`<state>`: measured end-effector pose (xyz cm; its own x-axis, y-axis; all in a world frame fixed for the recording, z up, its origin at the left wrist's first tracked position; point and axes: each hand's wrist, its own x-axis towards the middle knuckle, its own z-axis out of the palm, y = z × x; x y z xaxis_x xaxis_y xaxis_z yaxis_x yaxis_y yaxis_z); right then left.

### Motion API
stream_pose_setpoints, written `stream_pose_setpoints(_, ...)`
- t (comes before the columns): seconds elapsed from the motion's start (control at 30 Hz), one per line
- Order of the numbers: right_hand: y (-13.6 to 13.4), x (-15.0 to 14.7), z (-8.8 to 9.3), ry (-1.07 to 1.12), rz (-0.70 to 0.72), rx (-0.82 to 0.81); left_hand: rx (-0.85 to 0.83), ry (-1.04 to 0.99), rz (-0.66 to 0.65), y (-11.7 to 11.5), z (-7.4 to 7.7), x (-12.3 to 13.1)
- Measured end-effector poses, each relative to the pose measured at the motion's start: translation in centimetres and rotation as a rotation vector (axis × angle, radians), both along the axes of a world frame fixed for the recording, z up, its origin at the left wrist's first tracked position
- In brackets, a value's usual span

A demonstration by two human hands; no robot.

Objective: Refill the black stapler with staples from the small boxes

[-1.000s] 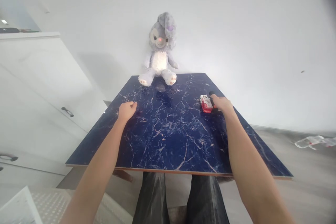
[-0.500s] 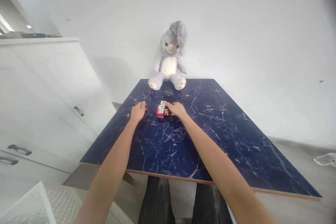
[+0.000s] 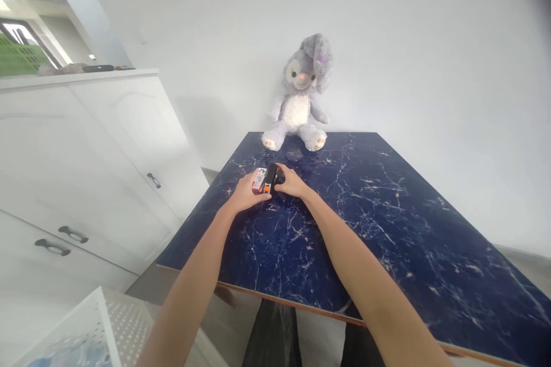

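A small red-and-white box (image 3: 259, 180) stands on the dark blue table, side by side with a black box (image 3: 271, 174) that has an orange patch on its near end. My left hand (image 3: 246, 192) is closed around the left side of the red-and-white box, its thumb reaching across the near ends of both boxes. On the other side my right hand (image 3: 293, 182) curls its fingers and thumb around a small dark object (image 3: 280, 176) against the black box. Its exact kind is hard to make out between the fingers.
A grey plush rabbit (image 3: 299, 97) sits at the far edge of the blue marbled table (image 3: 365, 212), against the wall. A dark round item (image 3: 294, 154) lies before its feet. White cabinets (image 3: 94, 166) and a white perforated basket (image 3: 105, 321) are on the left.
My left hand has moved right, from bare tabletop onto the red-and-white box. My right hand has shifted from over the boxes to their right side. The view has swung left.
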<state>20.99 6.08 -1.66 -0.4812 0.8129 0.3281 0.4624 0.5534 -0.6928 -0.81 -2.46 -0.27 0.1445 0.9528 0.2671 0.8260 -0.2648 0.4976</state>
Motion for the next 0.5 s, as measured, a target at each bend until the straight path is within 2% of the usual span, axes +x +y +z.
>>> stream_pose_setpoints(0.17,0.3,0.0,-0.8,0.063,-0.086,-0.005,0.044,0.015,0.018,0.5,-0.1,-0.8)
stream_pose_setpoints(0.37,0.0,0.1,-0.8,0.125,-0.202,-0.093,0.163,-0.016,0.057,1.2,-0.8,-2.2)
stream_pose_setpoints(0.5,0.1,0.5,-1.1,0.137,-0.31,-0.026,0.301,-0.017,0.133,1.6,-1.2,-2.2)
